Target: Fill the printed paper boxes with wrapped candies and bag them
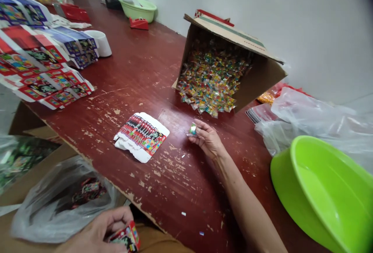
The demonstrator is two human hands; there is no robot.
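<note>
My right hand (207,138) reaches over the worn red wooden table (186,175), a small wrapped sweet (192,129) pinched in its fingertips. A flat printed cardboard box blank (141,136) lies just left of that hand, white flaps showing. Beyond the hand, a tipped cardboard box (233,39) spills a heap of colourful wrapped sweets (210,78) onto the table. My left hand (99,233) is low at the table's near edge, below the tabletop, gripping a small red printed box (125,237).
Stacks of printed box blanks (37,63) cover the table's left side, beside a white tape roll (100,42). A large green basin (326,194) and clear plastic bags (309,125) sit right. A pale green basin (138,7) stands by the wall. A plastic bag (61,202) holding printed boxes lies below the near edge.
</note>
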